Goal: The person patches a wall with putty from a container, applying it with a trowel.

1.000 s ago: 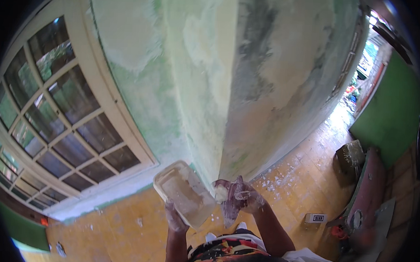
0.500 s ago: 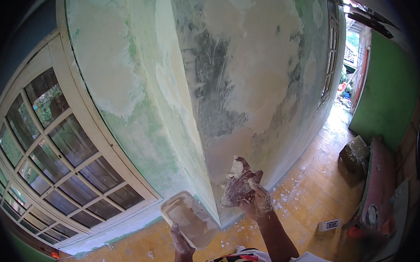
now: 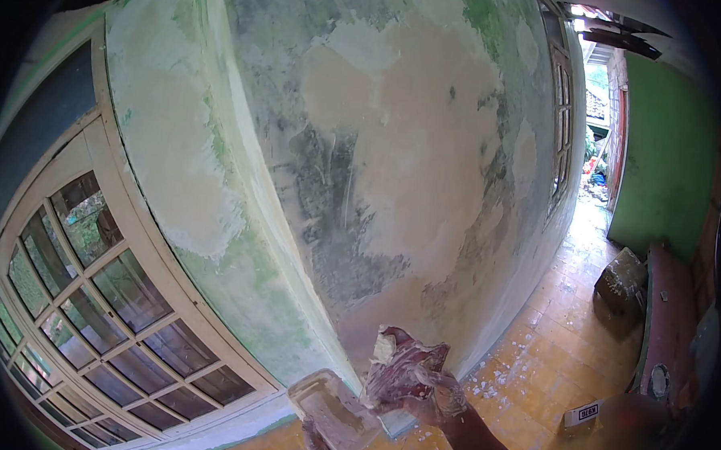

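Note:
My left hand [image 3: 319,444], low in the view, is closed on the near edge of a shallow rectangular plastic tub [image 3: 306,389] with pale putty inside. The tub is tilted, close to the foot of the wall corner. Just right of it, my right hand [image 3: 433,395] grips a reddish, putty-smeared scraper [image 3: 412,362]. A lump of cream putty [image 3: 384,347] clings to its upper left corner. Putty also coats the fingers of this hand. Behind both hands stands the wall [image 3: 428,147], patched with beige putty over grey and green.
A white-framed glass-paned door [image 3: 104,294] is on the left. Yellow floor tiles [image 3: 524,353] carry white specks. To the right are a small white box [image 3: 581,415], a dark block [image 3: 622,281], a pinkish bench-like piece [image 3: 670,319] and a green wall [image 3: 665,150].
The view has tilted up, showing more wall. Both hands now sit lower in it, and the scraper has come closer to the tub, near its right edge.

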The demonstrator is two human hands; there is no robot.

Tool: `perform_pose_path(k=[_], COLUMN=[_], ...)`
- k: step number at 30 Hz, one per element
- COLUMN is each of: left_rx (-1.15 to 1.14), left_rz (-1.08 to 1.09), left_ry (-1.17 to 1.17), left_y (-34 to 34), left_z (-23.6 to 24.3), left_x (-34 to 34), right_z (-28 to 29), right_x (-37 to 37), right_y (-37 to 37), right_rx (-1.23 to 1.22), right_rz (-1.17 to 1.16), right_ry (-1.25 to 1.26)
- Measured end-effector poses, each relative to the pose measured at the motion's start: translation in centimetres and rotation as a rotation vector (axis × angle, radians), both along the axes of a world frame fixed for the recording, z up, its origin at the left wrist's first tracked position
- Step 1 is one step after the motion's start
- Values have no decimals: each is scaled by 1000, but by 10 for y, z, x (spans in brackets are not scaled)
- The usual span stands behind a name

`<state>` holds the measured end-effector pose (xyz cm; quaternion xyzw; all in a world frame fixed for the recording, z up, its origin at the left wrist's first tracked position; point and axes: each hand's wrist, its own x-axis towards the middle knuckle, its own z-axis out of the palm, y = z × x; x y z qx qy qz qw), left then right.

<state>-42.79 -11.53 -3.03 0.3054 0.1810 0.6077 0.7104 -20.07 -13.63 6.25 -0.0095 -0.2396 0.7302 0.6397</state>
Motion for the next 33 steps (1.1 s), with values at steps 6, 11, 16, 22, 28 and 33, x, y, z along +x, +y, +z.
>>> perform_pose_path(k=[6,11,16,22,28,33], left_rx=[30,-22,-42,-48,-23,-45], left_rz=[-58,-51,-14,-12,-14,-16], left_ry=[-2,60,45,-13,31,-12], left_y=[6,9,13,30,41,43], left_z=[-1,-1,-1,-7,-6,-4], left_x=[20,35,40,33,34,33], right_z=[85,186,204,175,200,230], right_x=[50,45,19,18,48,52], right_y=[42,107,149,158,97,104], right_rx=[371,501,617,848,942,905], right_rz=[-616,-1274,-2149,-2061,-1536,-1699], right_ry=[-502,-959,-1788,-1736,-1731,-1567])
